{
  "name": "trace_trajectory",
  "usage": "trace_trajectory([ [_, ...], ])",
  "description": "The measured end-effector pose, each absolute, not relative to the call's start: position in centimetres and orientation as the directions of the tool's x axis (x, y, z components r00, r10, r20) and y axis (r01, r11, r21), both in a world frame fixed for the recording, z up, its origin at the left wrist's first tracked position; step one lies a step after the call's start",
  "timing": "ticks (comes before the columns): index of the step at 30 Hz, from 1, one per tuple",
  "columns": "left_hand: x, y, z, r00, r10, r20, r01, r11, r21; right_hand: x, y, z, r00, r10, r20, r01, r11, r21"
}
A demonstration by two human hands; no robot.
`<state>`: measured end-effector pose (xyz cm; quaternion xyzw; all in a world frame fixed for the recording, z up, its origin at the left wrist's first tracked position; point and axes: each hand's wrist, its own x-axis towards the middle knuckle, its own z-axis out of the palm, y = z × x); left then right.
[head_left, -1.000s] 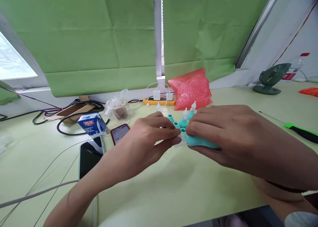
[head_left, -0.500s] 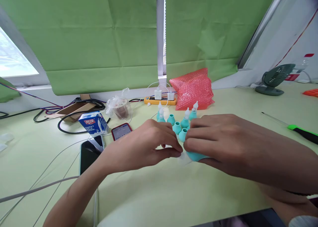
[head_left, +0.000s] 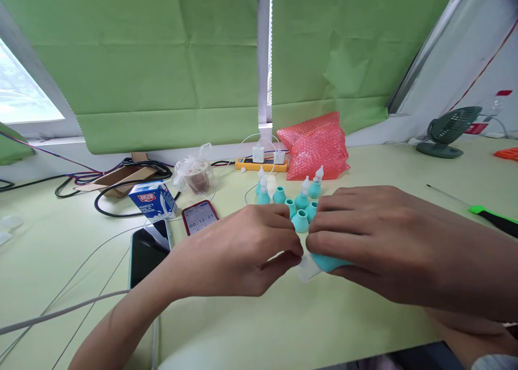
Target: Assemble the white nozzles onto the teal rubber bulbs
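Observation:
My right hand (head_left: 376, 243) is wrapped round a teal rubber bulb (head_left: 329, 263), which its fingers mostly hide. A translucent plastic nozzle (head_left: 309, 269) shows at the bulb's left end. My left hand (head_left: 246, 254) has thumb and forefinger pinched at the nozzle's left side. How far the nozzle sits in the bulb is hidden. Just beyond my hands stand several teal bulbs: some are open-necked, like the near bulb (head_left: 300, 222), and some carry clear nozzles, like the bulb (head_left: 263, 196) at the left of the group.
A pink bubble-wrap bag (head_left: 315, 151) and a yellow power strip (head_left: 263, 165) lie behind. To the left are a phone showing a timer (head_left: 200, 216), a dark phone (head_left: 149, 251), a milk carton (head_left: 151, 200) and cables. A screwdriver (head_left: 485, 211) and green fan (head_left: 449, 130) are right.
Both hands have shifted slightly right and nearer, with the bulb and nozzle between them. More of the open-necked bulbs and of the timer phone shows.

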<state>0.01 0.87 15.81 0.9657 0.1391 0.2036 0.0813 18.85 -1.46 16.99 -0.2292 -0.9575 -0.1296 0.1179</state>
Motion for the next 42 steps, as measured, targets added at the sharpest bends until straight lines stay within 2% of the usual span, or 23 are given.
trace_trajectory([
  [7,0.0,1.4,15.8,0.894,0.282,0.349,0.164,-0.929,0.331,18.8,-1.4,17.2,-0.875,0.405,0.265,0.452,0.88,0.147],
  [13,0.1,1.6,15.7,0.885,0.327,0.332,0.185,-0.9,0.394,18.9,-1.3,17.2,-0.857,0.482,0.182,0.496,0.867,0.038],
  [17,0.2,2.0,15.5,0.891,0.352,0.285,0.225,-0.89,0.397,19.0,-0.9,17.0,-0.837,0.538,0.096,0.541,0.841,0.003],
  [21,0.2,2.2,15.6,0.868,0.404,0.288,0.296,-0.888,0.352,19.3,-0.3,16.7,-0.83,0.549,0.104,0.55,0.835,-0.017],
  [26,-0.1,2.5,15.6,0.836,0.467,0.288,0.363,-0.864,0.348,19.9,0.5,16.5,-0.828,0.516,0.219,0.537,0.843,0.04],
  [30,-0.2,2.9,15.4,0.854,0.452,0.259,0.351,-0.867,0.355,20.0,0.6,16.6,-0.815,0.52,0.256,0.558,0.823,0.104],
  [38,0.1,2.9,14.9,0.778,0.439,0.449,0.345,-0.897,0.278,19.2,0.4,16.7,-0.744,0.597,0.3,0.661,0.726,0.192],
  [42,0.0,3.1,15.0,0.728,0.498,0.471,0.38,-0.865,0.328,19.0,0.5,16.7,-0.721,0.622,0.307,0.689,0.694,0.212],
])
